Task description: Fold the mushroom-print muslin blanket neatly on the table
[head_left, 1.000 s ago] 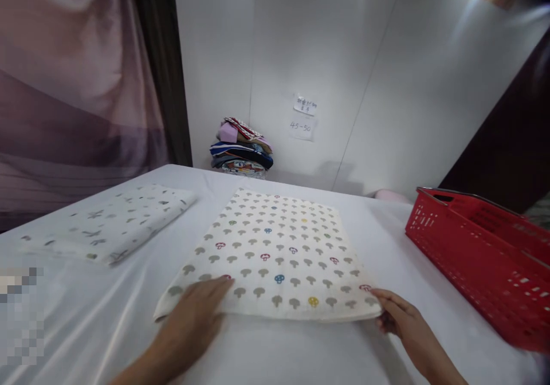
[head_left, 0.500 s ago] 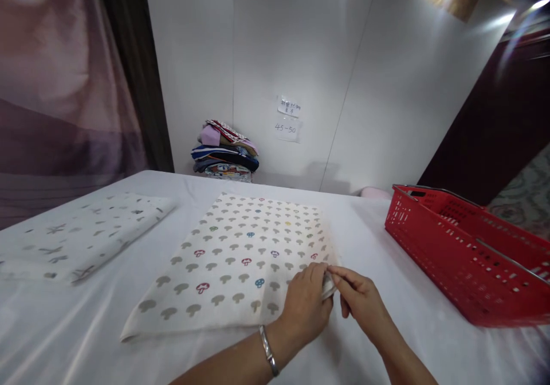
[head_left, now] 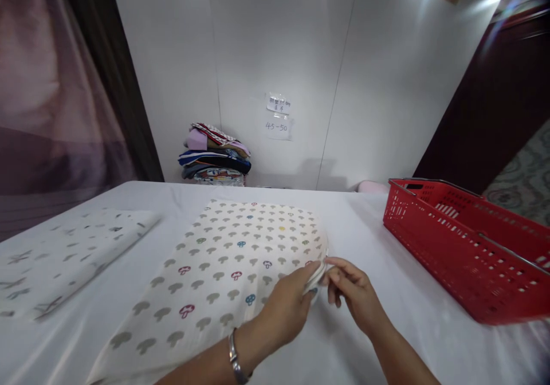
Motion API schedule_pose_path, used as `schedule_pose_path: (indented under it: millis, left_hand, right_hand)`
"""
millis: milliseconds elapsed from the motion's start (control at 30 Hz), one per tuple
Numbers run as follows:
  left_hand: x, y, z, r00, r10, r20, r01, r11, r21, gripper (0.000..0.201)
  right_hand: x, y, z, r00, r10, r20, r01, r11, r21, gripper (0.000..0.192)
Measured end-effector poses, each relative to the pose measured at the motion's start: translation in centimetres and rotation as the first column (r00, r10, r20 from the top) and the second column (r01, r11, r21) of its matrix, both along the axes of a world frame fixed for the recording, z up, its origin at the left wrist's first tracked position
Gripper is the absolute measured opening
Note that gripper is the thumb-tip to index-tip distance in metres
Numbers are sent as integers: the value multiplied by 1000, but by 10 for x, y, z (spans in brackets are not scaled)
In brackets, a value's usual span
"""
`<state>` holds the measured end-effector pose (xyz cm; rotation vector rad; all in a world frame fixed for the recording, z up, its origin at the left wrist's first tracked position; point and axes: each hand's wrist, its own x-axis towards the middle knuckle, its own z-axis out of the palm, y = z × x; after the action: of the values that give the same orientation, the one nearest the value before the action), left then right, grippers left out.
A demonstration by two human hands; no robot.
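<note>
A white cloth (head_left: pixel 223 253) printed with grey and coloured mushrooms lies folded on the table, its right edge raised. My left hand (head_left: pixel 287 299), with a silver bangle at the wrist, grips the layered edge near the front right corner, thumb on top. At the same edge, my right hand (head_left: pixel 350 287) has its thumb and index finger closed on the layers, the other fingers curled. Farther left lies another folded white cloth (head_left: pixel 77 253) with a scattered grey leaf-like print, touched by neither hand.
A red perforated basket (head_left: pixel 447 247) with metal handles stands at the right of the white-covered table (head_left: pixel 356 339). Folded fabrics (head_left: pixel 215 156) are stacked against the back wall, left of paper labels (head_left: pixel 278 127). A pink curtain (head_left: pixel 55 104) hangs at the left.
Both hands have lifted the cloth's right edge a little and the layers now fan apart between them. The left hand has shifted left. The view has turned slightly.
</note>
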<state>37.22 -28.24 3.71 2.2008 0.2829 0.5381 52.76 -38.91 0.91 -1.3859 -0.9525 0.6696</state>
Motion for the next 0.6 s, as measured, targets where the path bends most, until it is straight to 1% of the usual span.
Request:
schedule_pose_path:
  millis: [33,67,100,133,167,233,333,433,533,600]
  left_hand:
    - [-2,4,4,1000,-1,-2,1,1000,-5,53]
    - [-3,7,7,1000,5,-2,-5,1000,-3,53]
    - [-5,10,9,1000,7,-5,-7,1000,1,53]
    - [-6,13,12,1000,5,-10,-5,1000,8,53]
    - [-7,15,15,1000,-3,-14,3,1000,19,53]
    - [-10,16,21,1000,-16,-23,17,998,53,52]
    - [-16,14,35,999,-22,-43,27,992,124,50]
    - [-30,14,53,997,-4,-81,19,981,191,50]
    - [-54,22,74,996,28,-85,-5,967,257,51]
    - [-72,31,89,993,82,-82,-56,958,281,49]
  right_hand:
    - [13,3,-8,993,-58,102,56,998,22,37]
    - [26,8,-17,965,-125,230,118,992,42,42]
    - [41,14,-26,916,-174,363,165,985,56,51]
    - [55,23,-35,860,-188,474,181,982,60,60]
    - [69,33,-43,811,-176,558,177,983,53,67]
    - [94,57,-54,746,-119,656,129,991,33,72]
    - [125,99,-57,705,-76,705,60,997,47,67]
    - [146,135,-56,721,-94,687,56,995,77,51]
    - [157,153,-59,753,-80,653,40,996,76,33]
    - [158,154,-61,766,-69,639,35,997,66,26]
